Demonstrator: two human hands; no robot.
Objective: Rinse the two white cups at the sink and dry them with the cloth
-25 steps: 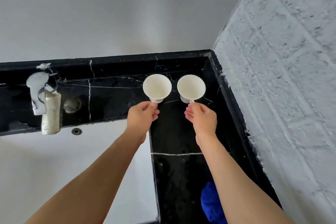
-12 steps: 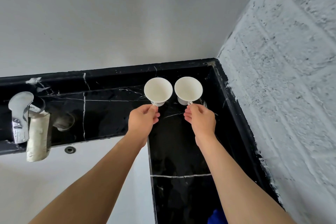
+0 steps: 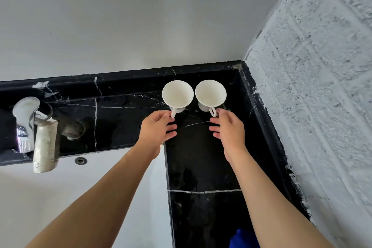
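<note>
Two white cups stand upright side by side on the black marble counter (image 3: pixel 201 157), in the corner by the walls. The left cup (image 3: pixel 177 94) has its handle toward me, and my left hand (image 3: pixel 156 130) touches that handle with its top finger, the other fingers spread. The right cup (image 3: pixel 210 93) also turns its handle toward me. My right hand (image 3: pixel 229 127) rests a fingertip against that handle, fingers apart. A blue cloth (image 3: pixel 242 239) lies on the counter at the bottom edge, partly behind my right forearm.
A white sink (image 3: pixel 60 197) lies to the left of the counter, with a small overflow hole (image 3: pixel 81 160). A chrome tap (image 3: pixel 25 123) with a wrapped spout (image 3: pixel 45 147) hangs over the sink at the left. A rough white brick wall (image 3: pixel 312 106) closes the right side.
Both hands pinched the cup handles before; now the fingers have spread and loosened. The cups stay in the same corner.
</note>
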